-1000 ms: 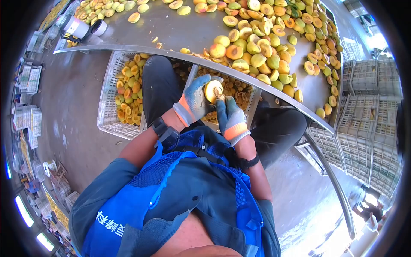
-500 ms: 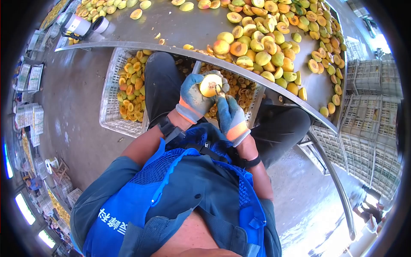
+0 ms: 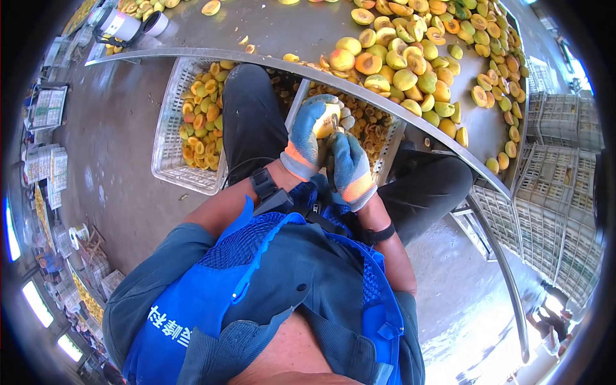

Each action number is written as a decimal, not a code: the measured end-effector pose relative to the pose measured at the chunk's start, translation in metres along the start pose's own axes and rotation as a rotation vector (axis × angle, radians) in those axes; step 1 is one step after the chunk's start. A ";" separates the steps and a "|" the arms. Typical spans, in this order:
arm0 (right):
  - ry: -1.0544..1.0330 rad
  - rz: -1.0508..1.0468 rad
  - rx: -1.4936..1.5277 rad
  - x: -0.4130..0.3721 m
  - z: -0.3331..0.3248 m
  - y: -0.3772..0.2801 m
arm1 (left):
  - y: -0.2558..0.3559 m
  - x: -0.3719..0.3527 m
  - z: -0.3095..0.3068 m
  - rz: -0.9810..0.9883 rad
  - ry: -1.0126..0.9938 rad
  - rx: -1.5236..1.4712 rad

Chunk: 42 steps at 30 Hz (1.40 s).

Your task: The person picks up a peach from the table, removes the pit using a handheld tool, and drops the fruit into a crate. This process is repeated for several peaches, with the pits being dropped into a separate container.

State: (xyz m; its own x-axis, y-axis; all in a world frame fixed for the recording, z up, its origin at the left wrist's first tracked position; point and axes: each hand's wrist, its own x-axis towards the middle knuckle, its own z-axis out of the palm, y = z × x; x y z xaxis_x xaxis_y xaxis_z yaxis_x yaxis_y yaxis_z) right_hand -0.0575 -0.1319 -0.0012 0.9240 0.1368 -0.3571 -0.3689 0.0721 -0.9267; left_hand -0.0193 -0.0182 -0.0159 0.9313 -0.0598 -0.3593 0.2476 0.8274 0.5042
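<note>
My left hand [image 3: 309,136], in a blue and grey glove with an orange cuff, is closed around a peach half [image 3: 325,123]. Its cut face is turned partly aside and the fingers cover much of it. In my right hand [image 3: 350,163], gloved alike, is a small pitting knife [image 3: 335,122], its metal tip against the fruit; the fist hides most of the handle. Both hands are close together above a crate [image 3: 387,154] of peach pieces between my knees. Just beyond, the metal table [image 3: 269,38] carries a heap of peach halves [image 3: 404,78].
A white plastic crate [image 3: 160,138] filled with peach halves stands on the floor left of my leg. Two cups [image 3: 120,27] lie on the table's left end. Stacked crates [image 3: 552,186] rise at the right, beside a curved metal bar [image 3: 504,269].
The peach half has turned, so its cut face shows less. My left fingers now curl over its top. My right hand stays close to it with the knife; the view has shifted slightly.
</note>
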 end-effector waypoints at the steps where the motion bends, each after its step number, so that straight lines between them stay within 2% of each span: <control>1: 0.004 -0.041 -0.067 0.000 0.000 0.000 | -0.001 0.000 0.001 0.005 0.010 0.000; 4: -0.029 -0.043 -0.151 0.003 -0.005 -0.001 | -0.003 0.001 0.001 0.046 -0.008 0.017; 8: -0.048 -0.092 -0.243 0.011 -0.009 0.008 | 0.001 0.002 -0.003 -0.016 -0.023 -0.004; 11: -0.052 -0.049 -0.136 0.006 -0.001 -0.005 | 0.000 0.004 0.000 0.035 -0.033 0.026; 13: 0.008 -0.373 -0.362 0.005 -0.001 0.008 | 0.003 0.003 0.009 0.061 -0.006 0.052; 15: 0.024 -0.543 -0.466 0.006 0.000 0.012 | 0.005 0.001 0.010 0.074 -0.018 0.016; 16: 0.017 -0.550 -0.460 0.007 0.001 0.010 | 0.006 0.001 0.011 0.077 -0.029 0.003; 18: -0.030 -0.242 -0.309 0.005 -0.001 0.002 | 0.007 0.003 0.010 0.059 -0.032 0.018; 21: -0.008 -0.133 -0.196 0.003 0.003 -0.003 | 0.006 0.000 0.006 0.048 -0.030 0.020; 24: -0.003 -0.184 -0.224 0.007 0.004 0.003 | 0.004 0.000 0.006 0.060 -0.019 0.016; 27: -0.063 -0.067 -0.047 0.008 0.004 0.000 | 0.001 0.002 -0.002 0.052 -0.024 0.027; 30: -0.120 0.018 0.003 0.008 -0.001 0.000 | 0.003 0.002 -0.007 0.014 -0.040 0.018; 32: -0.210 -0.170 -0.042 0.008 -0.007 0.008 | 0.005 0.002 -0.011 -0.004 -0.099 0.036; 34: -0.271 -0.134 0.033 0.009 -0.009 0.004 | 0.006 0.004 -0.012 0.005 -0.103 0.062; 36: -0.299 0.132 0.226 0.009 -0.012 -0.004 | 0.005 0.004 -0.011 0.010 -0.072 0.078; 42: -0.254 0.100 0.195 0.010 -0.006 -0.010 | -0.004 0.005 -0.006 0.069 0.035 0.076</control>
State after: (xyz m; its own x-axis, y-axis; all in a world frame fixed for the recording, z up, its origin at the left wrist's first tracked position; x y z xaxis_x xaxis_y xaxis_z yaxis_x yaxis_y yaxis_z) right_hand -0.0445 -0.1374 0.0035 0.8366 0.3927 -0.3818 -0.4915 0.2304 -0.8398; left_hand -0.0168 -0.0184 -0.0241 0.9372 0.0162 -0.3484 0.2044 0.7840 0.5862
